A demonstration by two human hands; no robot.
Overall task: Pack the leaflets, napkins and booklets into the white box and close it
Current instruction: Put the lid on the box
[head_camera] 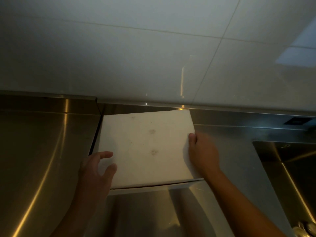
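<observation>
The white box (pixel 147 147) lies flat on the steel counter (pixel 42 151) against the back wall, lid down, with a few faint smudges on top. My right hand (pixel 203 153) grips its right edge, thumb on the lid and fingers down the side. At the box's near left corner is my left hand (pixel 97 170): its fingers are loosely spread, the thumb reaches over the lid, and whether it touches the lid I cannot tell. No leaflets, napkins or booklets are in sight.
A white tiled wall (pixel 153 57) rises right behind the box. A steel sink basin (pixel 290 168) sits to the right, with a drain fitting (pixel 306 228) at the bottom right. A narrow dark seam (pixel 95 135) runs beside the box's left edge.
</observation>
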